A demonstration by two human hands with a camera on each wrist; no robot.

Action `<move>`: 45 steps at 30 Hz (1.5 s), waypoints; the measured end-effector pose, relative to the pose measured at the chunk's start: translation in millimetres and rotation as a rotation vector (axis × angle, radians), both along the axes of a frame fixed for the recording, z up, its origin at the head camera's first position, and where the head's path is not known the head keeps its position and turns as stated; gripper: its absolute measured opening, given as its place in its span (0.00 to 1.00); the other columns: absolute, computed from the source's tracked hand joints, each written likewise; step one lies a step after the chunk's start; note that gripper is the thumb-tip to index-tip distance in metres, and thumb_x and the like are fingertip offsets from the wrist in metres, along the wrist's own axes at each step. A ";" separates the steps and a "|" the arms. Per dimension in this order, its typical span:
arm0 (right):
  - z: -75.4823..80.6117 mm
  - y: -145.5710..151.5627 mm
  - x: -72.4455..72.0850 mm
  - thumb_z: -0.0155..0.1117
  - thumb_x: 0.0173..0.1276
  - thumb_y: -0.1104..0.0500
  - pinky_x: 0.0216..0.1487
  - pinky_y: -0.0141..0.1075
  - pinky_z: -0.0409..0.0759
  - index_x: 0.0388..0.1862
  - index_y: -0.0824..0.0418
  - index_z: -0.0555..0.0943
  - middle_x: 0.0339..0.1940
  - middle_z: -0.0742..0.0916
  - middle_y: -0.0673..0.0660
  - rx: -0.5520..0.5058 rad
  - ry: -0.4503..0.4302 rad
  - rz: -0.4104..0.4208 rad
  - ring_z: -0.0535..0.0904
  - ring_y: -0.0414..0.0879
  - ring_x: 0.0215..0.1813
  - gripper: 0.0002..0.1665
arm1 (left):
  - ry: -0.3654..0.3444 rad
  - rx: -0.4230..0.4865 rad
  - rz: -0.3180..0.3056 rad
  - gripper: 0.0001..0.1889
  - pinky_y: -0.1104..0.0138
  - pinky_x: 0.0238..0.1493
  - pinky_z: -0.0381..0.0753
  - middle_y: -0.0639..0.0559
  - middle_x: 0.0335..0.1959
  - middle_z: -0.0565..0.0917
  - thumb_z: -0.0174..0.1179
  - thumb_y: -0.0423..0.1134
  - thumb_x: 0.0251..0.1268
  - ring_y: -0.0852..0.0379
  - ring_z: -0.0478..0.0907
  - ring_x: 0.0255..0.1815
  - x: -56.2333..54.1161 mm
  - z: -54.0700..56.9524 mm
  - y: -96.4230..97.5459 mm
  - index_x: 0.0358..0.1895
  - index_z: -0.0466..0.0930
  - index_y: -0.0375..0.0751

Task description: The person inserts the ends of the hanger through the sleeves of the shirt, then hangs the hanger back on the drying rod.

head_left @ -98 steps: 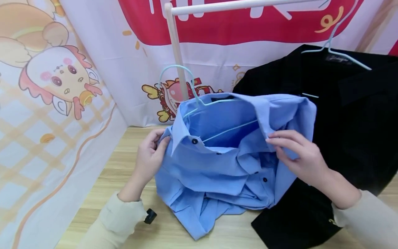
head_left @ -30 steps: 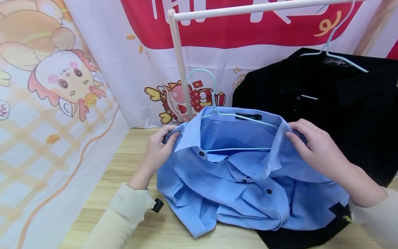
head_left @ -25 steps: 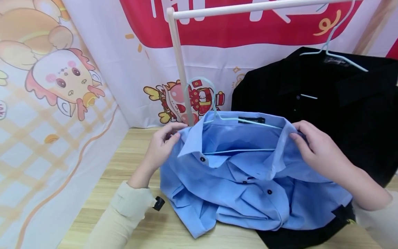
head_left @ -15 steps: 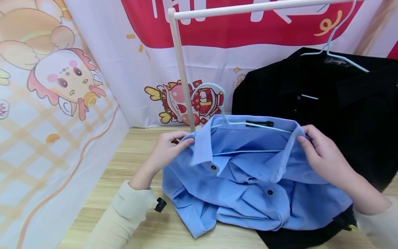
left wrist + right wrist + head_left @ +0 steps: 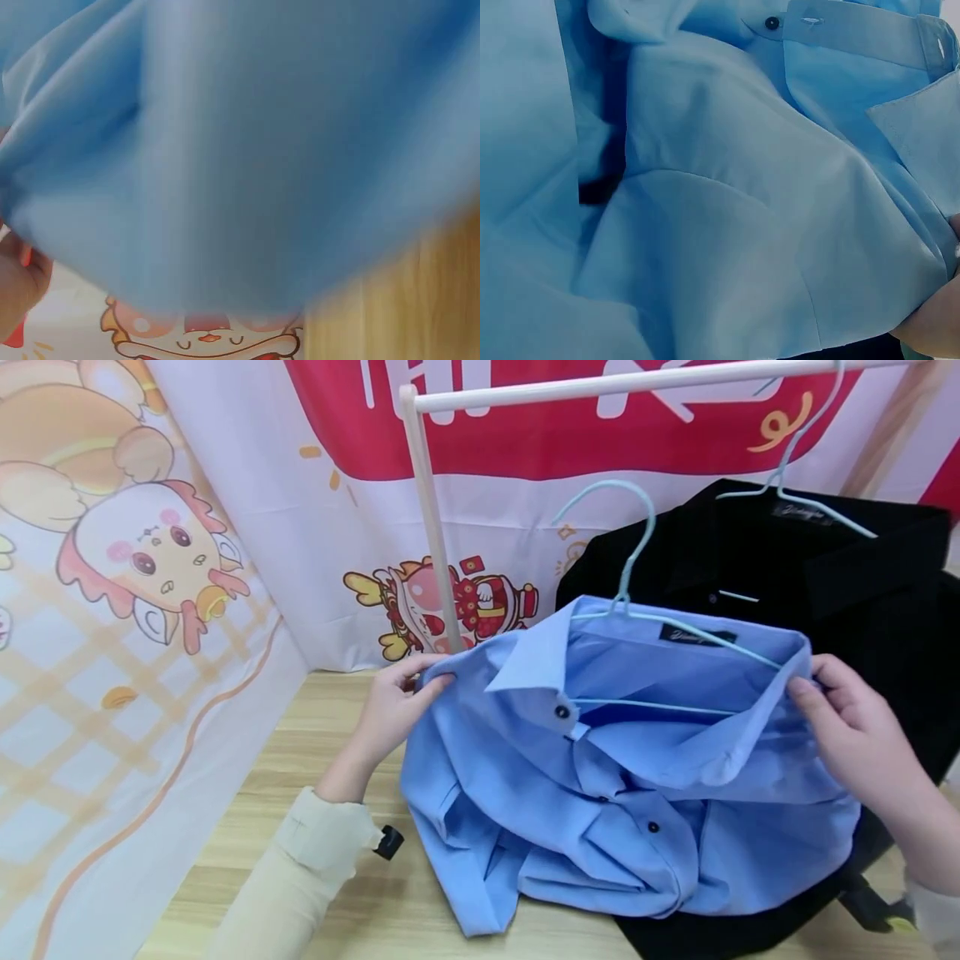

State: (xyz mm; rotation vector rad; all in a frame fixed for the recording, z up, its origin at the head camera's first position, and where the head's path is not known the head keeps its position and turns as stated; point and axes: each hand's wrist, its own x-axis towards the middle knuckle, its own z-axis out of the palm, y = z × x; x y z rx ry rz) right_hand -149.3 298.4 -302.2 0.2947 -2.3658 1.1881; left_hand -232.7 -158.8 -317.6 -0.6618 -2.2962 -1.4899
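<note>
A light blue button-up shirt (image 5: 540, 777) lies bunched on the table, its collar raised and spread. Inside its neck opening sits a pale mint wire hanger (image 5: 637, 547), hook pointing up; its bottom bar shows through the opening. My left hand (image 5: 397, 706) pinches the shirt's left shoulder between thumb and fingers. Beside the collar, my right hand (image 5: 862, 735) grips the fabric of the other shoulder. Blue cloth fills most of both wrist views; only parts of the left hand (image 5: 22, 281) and right hand (image 5: 934, 322) show at their edges.
A black shirt (image 5: 885, 585) hangs on a similar hanger at the right, its lower part under the blue shirt. The rack's pale rail (image 5: 600, 387) crosses above, with an upright post (image 5: 429, 510) at left. A printed curtain (image 5: 337, 552) stands behind the wooden table (image 5: 300, 752).
Earlier, my right hand held the collar's front edge; it has since shifted to the shoulder, spreading the shirt rightward. Lately collar and hanger have moved right and up, while my left hand slid slightly left.
</note>
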 end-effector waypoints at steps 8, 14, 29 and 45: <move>16.1 11.2 3.8 0.46 0.84 0.63 0.25 0.25 0.64 0.46 0.39 0.74 0.32 0.75 0.43 -0.049 -0.010 -0.113 0.68 0.36 0.29 0.16 | -0.067 0.019 -0.003 0.16 0.60 0.49 0.82 0.46 0.54 0.85 0.65 0.37 0.73 0.51 0.81 0.51 -5.0 0.6 2.6 0.60 0.83 0.39; 29.4 22.8 -3.0 0.49 0.81 0.70 0.33 0.16 0.70 0.43 0.43 0.80 0.33 0.82 0.36 -0.245 0.102 -0.099 0.74 0.30 0.32 0.21 | -0.071 0.038 -0.038 0.19 0.59 0.52 0.83 0.46 0.53 0.85 0.66 0.38 0.72 0.53 0.82 0.53 -11.9 9.8 10.1 0.63 0.80 0.40; 57.1 35.4 -17.9 0.44 0.85 0.49 0.66 0.26 0.63 0.66 0.38 0.73 0.49 0.71 0.28 -0.013 0.041 -0.614 0.64 0.26 0.48 0.17 | -0.041 0.410 0.040 0.18 0.67 0.43 0.85 0.38 0.51 0.83 0.62 0.27 0.72 0.54 0.82 0.47 -46.4 26.7 22.4 0.62 0.75 0.26; 102.5 31.1 -58.0 0.42 0.84 0.44 0.69 0.28 0.60 0.67 0.29 0.71 0.55 0.74 0.30 -0.232 -0.095 -0.668 0.67 0.25 0.54 0.18 | -0.234 0.485 0.087 0.28 0.47 0.56 0.81 0.47 0.69 0.75 0.61 0.32 0.75 0.49 0.77 0.63 -70.1 20.0 30.3 0.75 0.67 0.44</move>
